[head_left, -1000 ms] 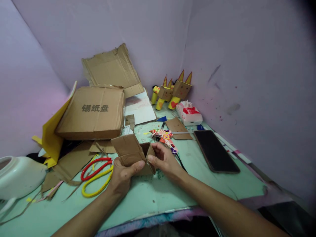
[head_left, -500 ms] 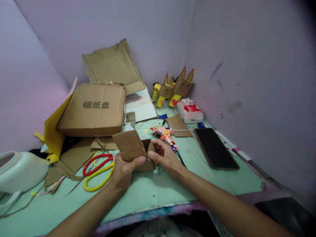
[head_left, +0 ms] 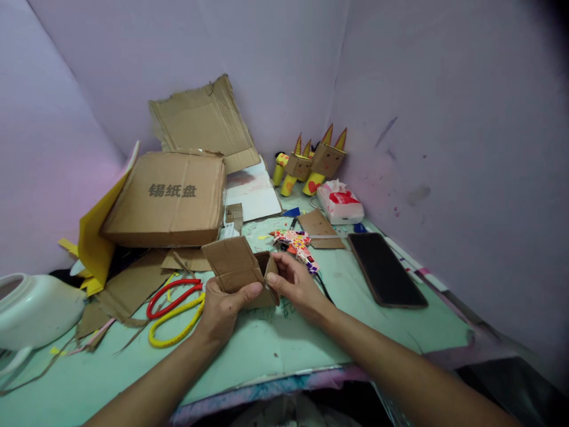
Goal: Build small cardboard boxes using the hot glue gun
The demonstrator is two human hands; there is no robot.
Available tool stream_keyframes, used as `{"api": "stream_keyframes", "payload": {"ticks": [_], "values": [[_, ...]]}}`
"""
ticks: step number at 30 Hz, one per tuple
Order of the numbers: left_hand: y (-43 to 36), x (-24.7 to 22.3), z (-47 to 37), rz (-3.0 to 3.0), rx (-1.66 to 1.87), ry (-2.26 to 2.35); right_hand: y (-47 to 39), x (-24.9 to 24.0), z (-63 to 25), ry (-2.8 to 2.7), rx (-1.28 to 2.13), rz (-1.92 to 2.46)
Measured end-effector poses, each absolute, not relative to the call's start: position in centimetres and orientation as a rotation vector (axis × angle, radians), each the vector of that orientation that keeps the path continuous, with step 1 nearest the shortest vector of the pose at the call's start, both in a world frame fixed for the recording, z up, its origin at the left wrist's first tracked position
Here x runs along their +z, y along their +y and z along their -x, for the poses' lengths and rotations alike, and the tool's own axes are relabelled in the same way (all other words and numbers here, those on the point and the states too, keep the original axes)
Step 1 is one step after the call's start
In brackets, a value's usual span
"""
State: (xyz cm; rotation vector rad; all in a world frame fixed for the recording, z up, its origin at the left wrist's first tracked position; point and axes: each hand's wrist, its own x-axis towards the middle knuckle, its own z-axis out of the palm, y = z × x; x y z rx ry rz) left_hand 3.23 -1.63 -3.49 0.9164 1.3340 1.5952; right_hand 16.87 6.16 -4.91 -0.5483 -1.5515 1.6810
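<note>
Between my hands is a small cardboard box (head_left: 237,267) with its lid flap raised on the left. My left hand (head_left: 224,308) grips its left side, the thumb lying along the front wall. My right hand (head_left: 296,284) pinches the right side flap between thumb and fingers. The box's inside is dark and mostly hidden. Just behind my right hand lies a flower-patterned glue gun (head_left: 296,242). Scissors with a red loop (head_left: 171,298) and a yellow loop (head_left: 173,326) for handles rest beside my left hand; their blades are hidden.
A large cardboard box (head_left: 169,204) stands back left over cardboard scraps (head_left: 128,284). At far left is a white ceramic pot (head_left: 40,308). A phone (head_left: 386,270) lies right, near a tissue pack (head_left: 341,203). Yellow-legged cardboard animals (head_left: 326,159) stand at the back.
The view has shifted very slightly. Both hands keep the same hold on the small box, with no clear movement of its flaps.
</note>
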Motion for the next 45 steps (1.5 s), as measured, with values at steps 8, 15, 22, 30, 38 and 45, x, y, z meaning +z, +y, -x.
{"api": "stream_keyframes", "payload": {"ticks": [8, 15, 22, 30, 38, 45], "values": [[-1.7, -3.7, -3.2, -0.885, 1.567, 1.321, 6.1, -4.8, -17.0, -1.581, 1.681, 0.529], [-1.8, -3.3, -3.4, -0.899, 1.572, 1.370, 6.1, -4.9, -17.2, -1.573, 1.688, 0.511], [-1.7, -3.1, -3.4, -0.911, 1.562, 1.385, 6.2, -4.7, -17.3, -1.587, 1.711, 0.498], [-1.9, -3.2, -3.6, -0.949, 1.579, 1.396, 6.3, -5.8, -17.3, -1.627, 1.631, 0.420], [-2.0, -3.3, -3.9, -0.950, 1.594, 1.382, 6.3, -6.0, -17.0, -1.615, 1.646, 0.345], [-2.0, -3.8, -3.8, -0.926, 1.605, 1.394, 6.4, -6.0, -17.2, -1.647, 1.639, 0.337]]}}
